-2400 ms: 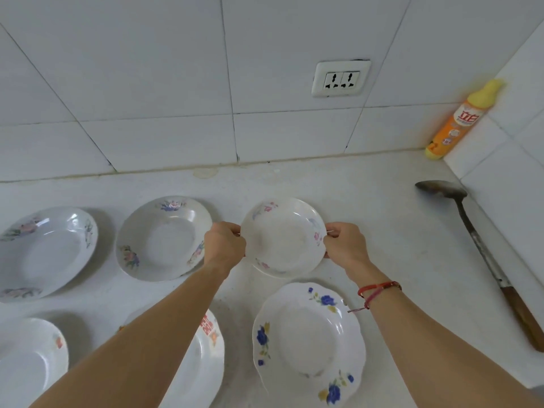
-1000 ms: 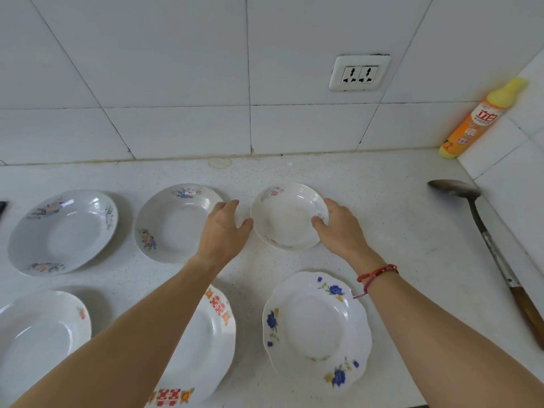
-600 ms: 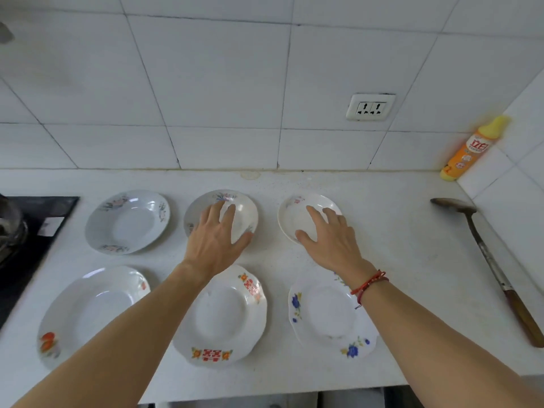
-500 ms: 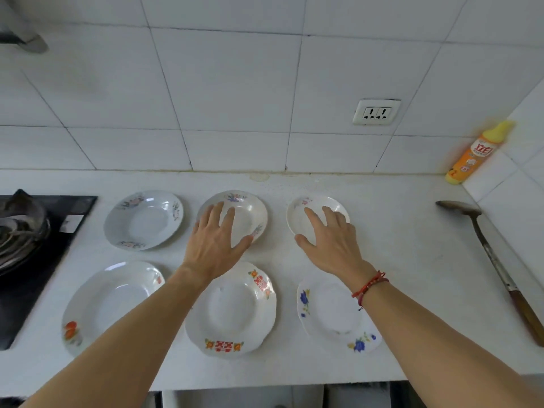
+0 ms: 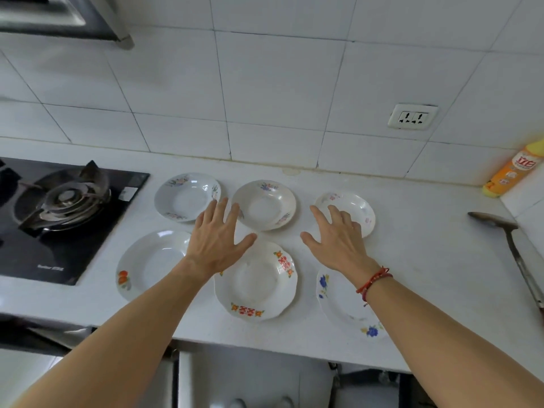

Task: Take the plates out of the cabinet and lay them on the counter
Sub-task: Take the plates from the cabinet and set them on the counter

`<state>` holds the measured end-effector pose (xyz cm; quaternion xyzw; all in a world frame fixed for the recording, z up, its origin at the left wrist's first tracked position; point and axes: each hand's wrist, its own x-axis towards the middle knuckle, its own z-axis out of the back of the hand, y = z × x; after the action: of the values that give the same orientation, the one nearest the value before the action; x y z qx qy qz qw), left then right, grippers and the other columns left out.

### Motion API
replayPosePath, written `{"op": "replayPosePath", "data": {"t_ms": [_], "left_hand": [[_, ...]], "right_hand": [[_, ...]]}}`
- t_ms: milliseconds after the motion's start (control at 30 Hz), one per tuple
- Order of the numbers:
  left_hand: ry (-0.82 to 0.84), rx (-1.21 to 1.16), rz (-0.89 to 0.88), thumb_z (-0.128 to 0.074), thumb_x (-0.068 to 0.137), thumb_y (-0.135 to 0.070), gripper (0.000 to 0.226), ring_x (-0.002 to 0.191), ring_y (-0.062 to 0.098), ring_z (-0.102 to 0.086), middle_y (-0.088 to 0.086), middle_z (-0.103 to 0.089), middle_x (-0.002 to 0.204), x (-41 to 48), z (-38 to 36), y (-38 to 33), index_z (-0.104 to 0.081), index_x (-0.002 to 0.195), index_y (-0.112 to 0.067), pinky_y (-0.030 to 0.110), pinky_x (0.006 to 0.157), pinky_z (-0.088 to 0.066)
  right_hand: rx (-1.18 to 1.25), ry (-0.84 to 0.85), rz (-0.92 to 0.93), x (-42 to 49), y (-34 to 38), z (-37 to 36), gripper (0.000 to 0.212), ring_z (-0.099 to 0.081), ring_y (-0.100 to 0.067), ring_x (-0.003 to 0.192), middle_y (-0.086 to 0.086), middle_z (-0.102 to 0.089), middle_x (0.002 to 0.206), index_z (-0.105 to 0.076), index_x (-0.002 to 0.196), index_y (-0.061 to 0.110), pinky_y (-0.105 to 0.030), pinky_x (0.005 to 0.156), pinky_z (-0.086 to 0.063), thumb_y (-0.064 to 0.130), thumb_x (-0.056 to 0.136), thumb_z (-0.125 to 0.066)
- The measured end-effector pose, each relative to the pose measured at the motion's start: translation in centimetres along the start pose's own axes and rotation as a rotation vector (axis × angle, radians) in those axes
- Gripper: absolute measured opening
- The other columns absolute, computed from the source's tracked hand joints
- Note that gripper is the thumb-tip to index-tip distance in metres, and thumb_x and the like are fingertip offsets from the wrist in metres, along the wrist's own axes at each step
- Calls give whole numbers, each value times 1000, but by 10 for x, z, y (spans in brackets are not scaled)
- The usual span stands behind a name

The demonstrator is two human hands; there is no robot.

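Note:
Several white plates lie in two rows on the white counter [image 5: 426, 260]. The back row holds a pale blue-grey plate [image 5: 182, 197], a cream plate [image 5: 266, 203] and a small pink-flowered plate [image 5: 357, 206]. The front row holds an orange-flowered plate [image 5: 147, 265], a red-patterned plate [image 5: 256, 282] and a blue-flowered plate [image 5: 338, 301]. My left hand [image 5: 217, 240] hovers open, fingers spread, between the left and middle plates. My right hand [image 5: 338, 240], with a red string at the wrist, hovers open over the near edge of the small plate. Neither hand holds anything.
A black gas stove [image 5: 59, 207] sits at the left. A long metal ladle [image 5: 512, 254] lies along the right side. An orange bottle [image 5: 512, 172] stands in the back right corner below a wall socket [image 5: 412, 116]. The cabinet front [image 5: 250, 378] shows below the counter edge.
Both hands set the small pink-flowered plate down in the back row, let go and drew back toward me with fingers spread. The view has pulled back and shifted left, showing the stove.

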<state>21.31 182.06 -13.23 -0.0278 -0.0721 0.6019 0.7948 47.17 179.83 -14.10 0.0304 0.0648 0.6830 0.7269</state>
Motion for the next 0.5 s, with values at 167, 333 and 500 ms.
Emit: {"op": "replayPosePath", "data": {"t_ms": [167,333,500], "left_hand": [[-5,-6,32,-24,80,-73,94,145,37,-24,18,-28,157,-22,-1,4,-31,149,-10,49,116,-25],[-5,3,34,-43,88,-67,84,144,36,-24,17,-28,157,-53,-3,12,-32,148,-9,49,114,-27],[-1,-1,25,-42,89,-67,84,146,36,-21,18,-26,158,-89,-1,20,-29,150,-10,49,115,-25]], "right_hand": [[-6,8,24,-6,4,-3,70,-31,-36,139,-15,-26,159,-21,156,27,-52,111,-31,60,96,-36],[-5,15,15,-29,11,-8,71,-31,-38,138,-16,-26,159,-21,156,28,-53,110,-30,62,96,-36],[-24,12,-5,-63,23,-12,70,-28,-39,140,-16,-24,160,-21,156,28,-54,112,-28,62,96,-37]]}}
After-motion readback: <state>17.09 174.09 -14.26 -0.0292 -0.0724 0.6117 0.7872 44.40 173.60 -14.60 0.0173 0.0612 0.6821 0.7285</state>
